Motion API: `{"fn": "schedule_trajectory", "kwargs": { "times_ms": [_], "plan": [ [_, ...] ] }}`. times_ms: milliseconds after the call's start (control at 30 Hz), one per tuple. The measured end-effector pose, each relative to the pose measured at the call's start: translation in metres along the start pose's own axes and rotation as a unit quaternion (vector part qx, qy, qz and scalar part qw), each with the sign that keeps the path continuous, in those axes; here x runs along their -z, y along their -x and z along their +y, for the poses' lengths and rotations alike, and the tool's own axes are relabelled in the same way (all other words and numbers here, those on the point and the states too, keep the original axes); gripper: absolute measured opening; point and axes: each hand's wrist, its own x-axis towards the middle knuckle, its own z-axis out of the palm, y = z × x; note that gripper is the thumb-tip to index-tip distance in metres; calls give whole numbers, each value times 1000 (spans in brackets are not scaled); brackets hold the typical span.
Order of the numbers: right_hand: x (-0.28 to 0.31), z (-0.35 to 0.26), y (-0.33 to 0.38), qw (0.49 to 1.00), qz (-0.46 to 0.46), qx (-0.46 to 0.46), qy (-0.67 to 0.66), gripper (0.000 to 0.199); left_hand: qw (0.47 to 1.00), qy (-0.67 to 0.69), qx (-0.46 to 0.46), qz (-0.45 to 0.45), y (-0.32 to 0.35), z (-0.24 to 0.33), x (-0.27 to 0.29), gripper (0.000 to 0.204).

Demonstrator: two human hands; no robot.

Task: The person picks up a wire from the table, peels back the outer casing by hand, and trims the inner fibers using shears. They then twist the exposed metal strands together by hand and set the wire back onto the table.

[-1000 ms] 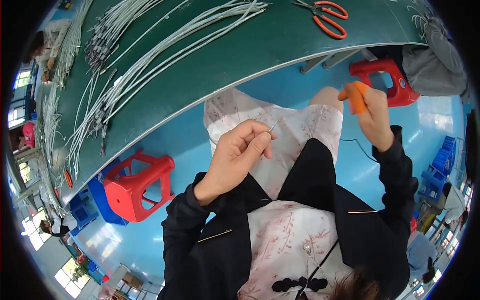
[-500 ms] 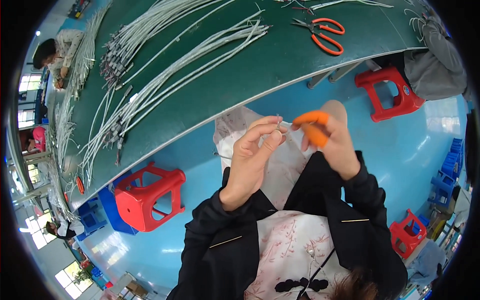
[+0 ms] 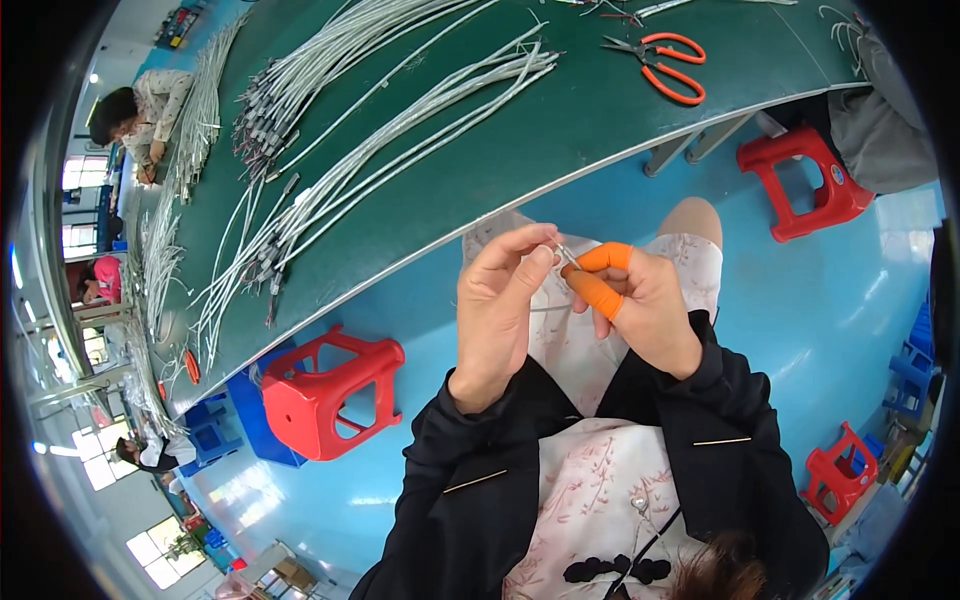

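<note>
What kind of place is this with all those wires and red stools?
Probably a workshop or factory where cables are handled: bundles of pale cables lie on a long green table beside orange-handled cutters, and another person leans over more cables at the far left.

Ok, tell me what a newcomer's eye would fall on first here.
Probably the bright orange finger covers on the right hand, mid-picture, meeting the bare left hand at a slim pale piece too small to identify. Next, the open orange-handled metal scissors on the dark green tabletop, upper right. Then whitish cable bundles across its left side, and the red plastic stool at lower left.
</note>
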Motion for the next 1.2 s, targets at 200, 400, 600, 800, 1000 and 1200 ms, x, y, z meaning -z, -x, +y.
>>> {"fn": "schedule_trajectory", "kwargs": {
  "times_ms": [200, 400, 600, 800, 1000, 1200],
  "plan": [
    [-1, 3, 2, 991, 12, 61, 120, 15, 999, 30, 17, -12, 2, 5, 8, 13],
    [6, -9, -2, 996, -79, -33, 15, 11, 999, -9, -5, -42, 3, 6, 13, 10],
    [-5, 16, -7, 890, 114, 277, 345, 9, 991, -123, -51, 26, 6, 9, -2, 6],
    [-8, 14, -4, 833, 149, 325, 421, 9, 977, -100, -99, 157, 8, 9, -9, 6],
    [-1, 2, 2, 998, 25, 48, 45, 7, 990, -81, -69, 96, 8, 18, 5, 12],
    [2, -6, 3, 997, -54, -39, -35, 7, 996, -78, 52, 6, 15, 21, 2, 17]
  ]
}}
